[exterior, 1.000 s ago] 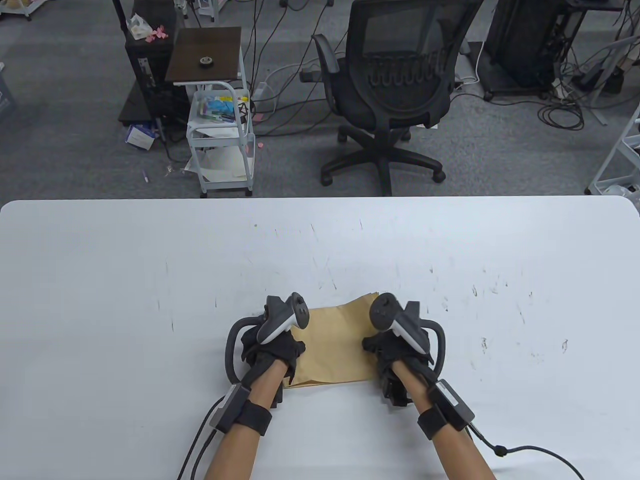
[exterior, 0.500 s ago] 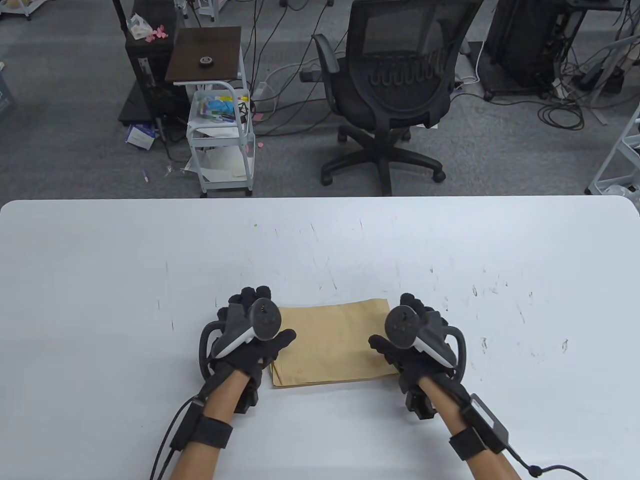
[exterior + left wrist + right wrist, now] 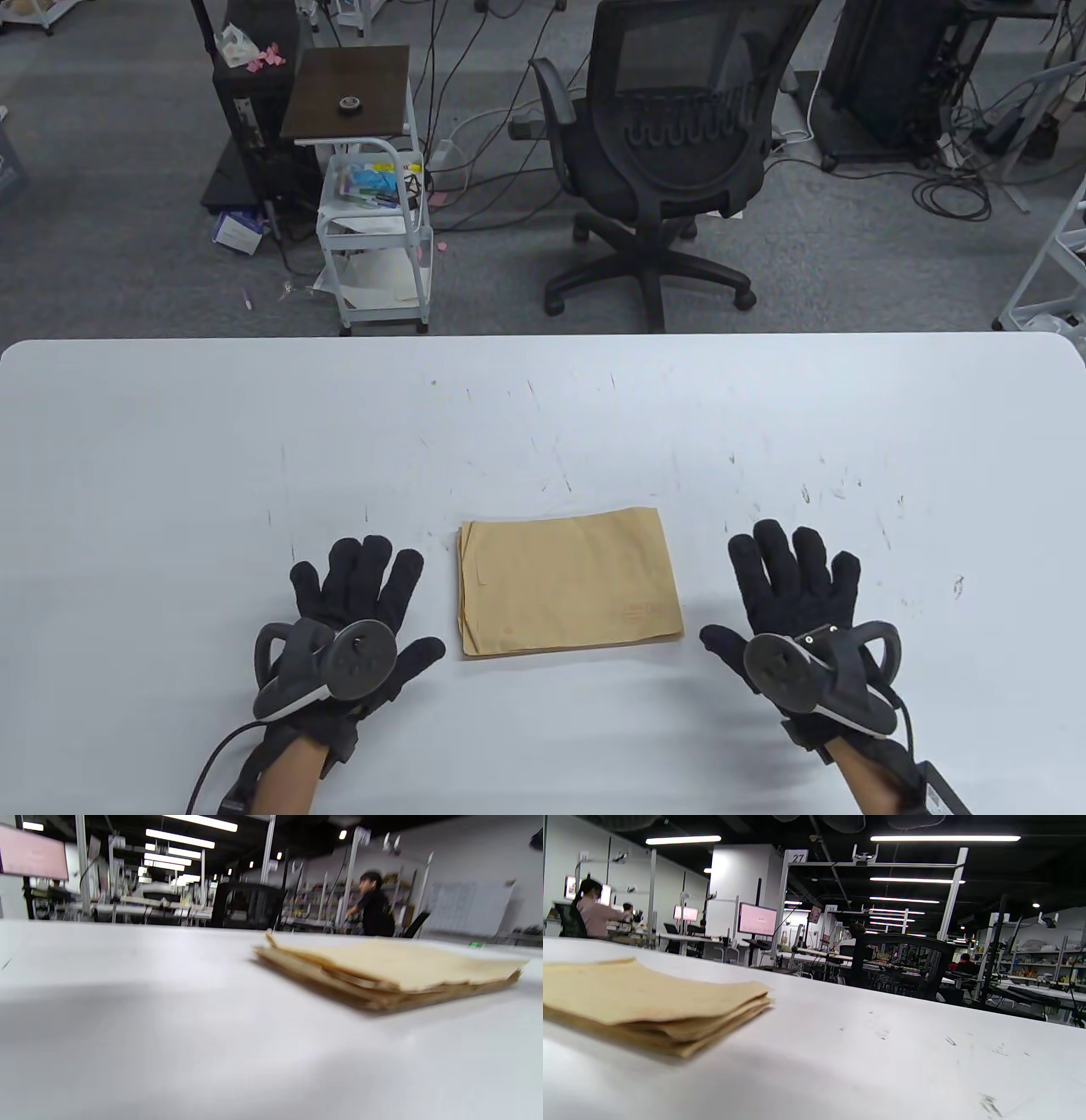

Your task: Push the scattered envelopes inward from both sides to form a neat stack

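Note:
A stack of brown envelopes [image 3: 568, 581] lies flat on the white table [image 3: 170, 441], near the front middle. Its edges line up closely. It also shows in the left wrist view [image 3: 394, 971] and in the right wrist view [image 3: 640, 1005]. My left hand [image 3: 361, 607] rests flat on the table to the left of the stack, fingers spread, apart from it. My right hand [image 3: 793, 594] rests flat to the right of the stack, fingers spread, apart from it. Both hands hold nothing. No fingers show in the wrist views.
A black office chair [image 3: 670, 144] stands beyond the table's far edge. A small white cart [image 3: 373, 229] with a dark top stands to the far left of it. Cables lie on the floor.
Both hands let go of the stack's sides and moved outward and toward me, now lying flat and spread. The stack, skewed one second ago, now lies squared on the table.

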`<state>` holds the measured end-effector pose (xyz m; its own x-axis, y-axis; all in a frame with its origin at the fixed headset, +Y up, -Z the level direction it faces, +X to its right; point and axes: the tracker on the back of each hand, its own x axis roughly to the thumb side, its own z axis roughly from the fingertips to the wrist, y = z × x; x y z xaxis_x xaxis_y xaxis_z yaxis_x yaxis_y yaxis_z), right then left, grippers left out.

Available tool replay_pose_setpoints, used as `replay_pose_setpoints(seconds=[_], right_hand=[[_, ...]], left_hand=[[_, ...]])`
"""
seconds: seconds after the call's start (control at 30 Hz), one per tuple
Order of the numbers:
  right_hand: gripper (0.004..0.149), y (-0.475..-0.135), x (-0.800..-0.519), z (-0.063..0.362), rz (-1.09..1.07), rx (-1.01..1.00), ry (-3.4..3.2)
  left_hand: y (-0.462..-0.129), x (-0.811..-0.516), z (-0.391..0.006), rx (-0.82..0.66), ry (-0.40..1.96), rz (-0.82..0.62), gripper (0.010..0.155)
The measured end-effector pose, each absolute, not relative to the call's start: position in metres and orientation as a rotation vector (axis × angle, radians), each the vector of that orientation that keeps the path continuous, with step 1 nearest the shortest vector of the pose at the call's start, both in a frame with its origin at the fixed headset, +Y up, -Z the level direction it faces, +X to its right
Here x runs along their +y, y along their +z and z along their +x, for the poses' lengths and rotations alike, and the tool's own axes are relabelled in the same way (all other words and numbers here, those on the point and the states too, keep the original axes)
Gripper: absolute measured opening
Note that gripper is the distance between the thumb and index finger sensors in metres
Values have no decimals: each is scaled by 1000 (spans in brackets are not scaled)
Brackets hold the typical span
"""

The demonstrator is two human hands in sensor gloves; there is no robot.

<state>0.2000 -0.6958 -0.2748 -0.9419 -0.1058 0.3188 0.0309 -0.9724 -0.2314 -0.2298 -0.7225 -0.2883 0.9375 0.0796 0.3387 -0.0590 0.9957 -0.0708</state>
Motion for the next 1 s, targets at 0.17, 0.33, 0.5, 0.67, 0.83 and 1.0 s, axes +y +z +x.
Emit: replay_pose_setpoints(seconds=[0.17,0.33,0.5,0.67,0.83,1.0], right_hand=[[95,-277,-699,193,-517,303,-3009],[94,-277,-707,192,-520,236,-2973],[94,-280,-710,194,-521,195,-2993],[94,-281,-712,196,-525,159,-2988],[94,-280,-712,195,-533,153,-2987],[94,-281,-715,192,-547,129,-2979]], left_hand=[[-291,-731,-230,-341,11,-83,95],[-293,-737,-230,-329,30,-139,95],[-298,-744,-226,-326,19,-186,95],[-300,-748,-224,-321,-5,-219,95],[-299,-750,-225,-313,6,-232,95],[-300,-750,-227,-306,-3,-244,95]])
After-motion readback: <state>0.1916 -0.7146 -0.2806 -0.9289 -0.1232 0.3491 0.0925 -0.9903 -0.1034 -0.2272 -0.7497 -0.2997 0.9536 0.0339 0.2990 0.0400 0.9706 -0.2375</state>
